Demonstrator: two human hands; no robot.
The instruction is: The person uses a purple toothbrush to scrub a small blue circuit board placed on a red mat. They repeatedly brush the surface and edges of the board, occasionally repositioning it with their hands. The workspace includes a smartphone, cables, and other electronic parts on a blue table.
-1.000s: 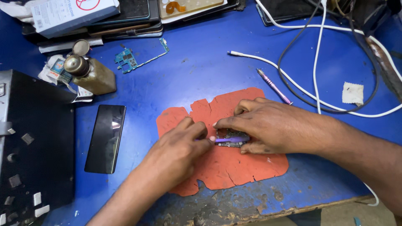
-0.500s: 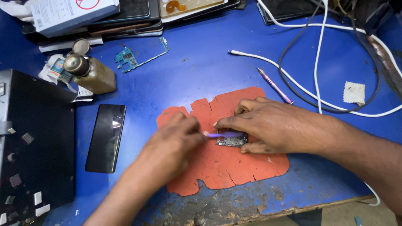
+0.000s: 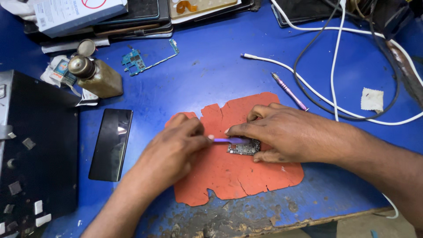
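Note:
A small dark circuit board point(image 3: 245, 148) lies on a torn orange mat point(image 3: 233, 172) on the blue table point(image 3: 211, 75). My right hand point(image 3: 282, 132) rests over the board and pins it down with thumb and fingers. My left hand point(image 3: 176, 147) grips a thin purple tool point(image 3: 229, 140), whose tip lies across the board's top edge under my right index finger.
A black phone point(image 3: 111, 143) lies left of the mat, beside a black box point(image 3: 31, 145). A brass bottle point(image 3: 94, 75), a blue-green circuit strip point(image 3: 145, 59), a pink screwdriver point(image 3: 288, 91), white and black cables point(image 3: 335, 66) and stacked devices point(image 3: 132, 17) sit farther back. The worn table edge point(image 3: 246, 220) runs in front.
My left hand has slid a little left and back from the board, exposing more of the purple tool. My right hand has stayed on the board.

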